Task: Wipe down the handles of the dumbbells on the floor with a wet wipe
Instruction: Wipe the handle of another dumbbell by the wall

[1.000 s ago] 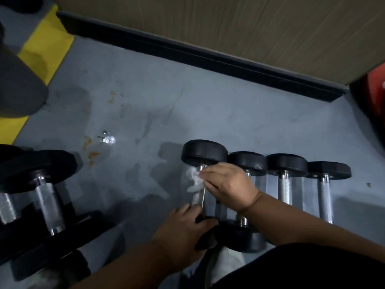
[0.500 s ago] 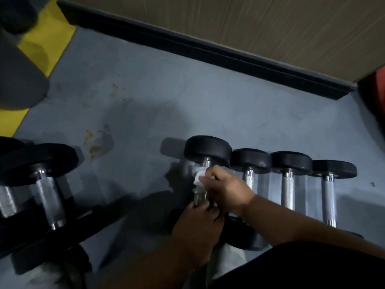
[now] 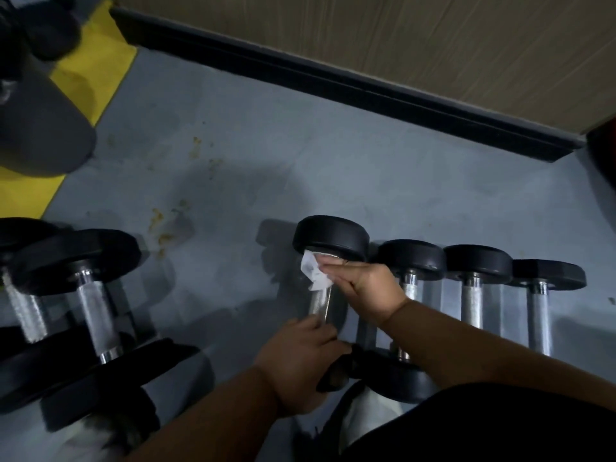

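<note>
Several black-headed dumbbells with chrome handles lie side by side on the grey floor. The leftmost of the row (image 3: 330,238) is the one being worked on. My right hand (image 3: 366,288) holds a white wet wipe (image 3: 313,273) against the top of its chrome handle (image 3: 319,303), just under the far head. My left hand (image 3: 300,365) grips the near head of the same dumbbell and hides most of it. The three dumbbells to the right (image 3: 473,291) lie untouched.
Two bigger dumbbells (image 3: 90,295) rest at the left on a dark rack. A black skirting board (image 3: 333,78) runs under a wooden wall at the back. Yellow floor marking (image 3: 90,71) and a grey rounded object (image 3: 36,128) sit at the upper left. Stains mark the floor.
My right hand has slid the wipe up the handle toward the far head. My left hand has shifted down from the lower handle onto the near head. The camera has moved slightly.
</note>
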`<state>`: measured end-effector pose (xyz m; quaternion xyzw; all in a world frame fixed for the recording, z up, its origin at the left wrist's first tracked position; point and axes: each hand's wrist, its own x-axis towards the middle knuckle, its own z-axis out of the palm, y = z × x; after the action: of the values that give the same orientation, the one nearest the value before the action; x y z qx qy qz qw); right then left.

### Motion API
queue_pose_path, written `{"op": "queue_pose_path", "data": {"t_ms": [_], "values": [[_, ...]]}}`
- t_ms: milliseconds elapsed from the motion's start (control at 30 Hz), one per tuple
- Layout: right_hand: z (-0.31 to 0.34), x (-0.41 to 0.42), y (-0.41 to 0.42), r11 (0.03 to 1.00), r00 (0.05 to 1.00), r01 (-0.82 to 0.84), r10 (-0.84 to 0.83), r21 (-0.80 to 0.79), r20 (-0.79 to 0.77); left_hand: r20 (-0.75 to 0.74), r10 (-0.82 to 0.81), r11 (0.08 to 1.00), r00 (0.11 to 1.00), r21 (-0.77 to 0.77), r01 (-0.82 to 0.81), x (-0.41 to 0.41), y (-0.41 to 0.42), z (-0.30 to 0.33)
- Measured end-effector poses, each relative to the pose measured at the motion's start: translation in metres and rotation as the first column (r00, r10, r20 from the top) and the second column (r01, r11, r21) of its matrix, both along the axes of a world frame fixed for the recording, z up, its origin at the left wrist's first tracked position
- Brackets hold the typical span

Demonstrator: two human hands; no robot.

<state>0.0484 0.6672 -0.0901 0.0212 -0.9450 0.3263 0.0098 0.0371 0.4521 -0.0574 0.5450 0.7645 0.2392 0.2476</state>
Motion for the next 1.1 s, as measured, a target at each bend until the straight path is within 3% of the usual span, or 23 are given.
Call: {"op": "queue_pose_path", "data": {"t_ms": [67,100,233,267,433,567,667,733,867,900,1033,1100], "values": [[-0.001,0.009,-0.01,0.997,0.997,0.076,-0.076,-0.007,0.005,-0.014,-0.012,1.0,1.0,-0.017,0.012,-0.001,0.0,0.001],[0.002,0.018,-0.017,0.992,0.995,0.061,-0.051,-0.108,0.086,-0.009,-0.015,1.0,1.0,-0.013,0.015,-0.001,0.0,0.0],[0.004,0.024,-0.022,0.972,0.953,-0.227,0.233,-0.056,0.194,0.028,-0.013,1.0,1.0,0.01,0.013,-0.002,-0.004,-0.005],[0.005,0.017,-0.017,0.977,0.957,-0.205,0.211,-0.051,0.197,0.015,-0.015,1.0,1.0,0.006,0.015,-0.003,-0.006,-0.005],[-0.002,-0.005,-0.003,0.998,0.998,0.051,-0.052,-0.033,-0.039,-0.005,-0.03,0.999,1.0,0.01,0.031,-0.009,-0.011,-0.001],[-0.005,0.021,-0.028,0.996,0.996,-0.086,0.086,-0.017,-0.038,0.01,-0.062,0.997,0.998,-0.054,0.062,-0.014,-0.014,-0.001],[-0.007,0.029,-0.033,0.971,0.973,-0.222,0.214,-0.091,-0.09,0.033,-0.057,0.998,0.998,-0.015,0.057,-0.016,-0.02,-0.003],[-0.006,0.019,-0.027,0.952,0.952,-0.302,0.297,-0.054,-0.078,0.014,-0.048,0.999,0.999,-0.005,0.048,-0.013,-0.027,-0.004],[-0.007,-0.009,-0.025,0.984,0.999,0.037,-0.041,-0.176,-0.024,-0.086,0.009,0.992,0.996,-0.122,-0.019,-0.008,-0.026,0.006],[-0.009,-0.006,-0.029,0.983,0.998,0.053,-0.057,-0.176,-0.017,-0.107,0.024,0.989,0.994,-0.144,-0.039,-0.006,-0.024,0.009],[0.005,0.01,-0.04,0.968,0.969,-0.242,0.245,-0.072,0.03,-0.145,0.033,0.976,0.989,-0.207,-0.063,0.001,-0.014,0.011],[0.017,0.001,-0.034,0.964,0.961,-0.267,0.267,-0.003,-0.069,-0.197,0.021,0.978,0.98,-0.201,-0.061,0.004,-0.01,0.011]]}}
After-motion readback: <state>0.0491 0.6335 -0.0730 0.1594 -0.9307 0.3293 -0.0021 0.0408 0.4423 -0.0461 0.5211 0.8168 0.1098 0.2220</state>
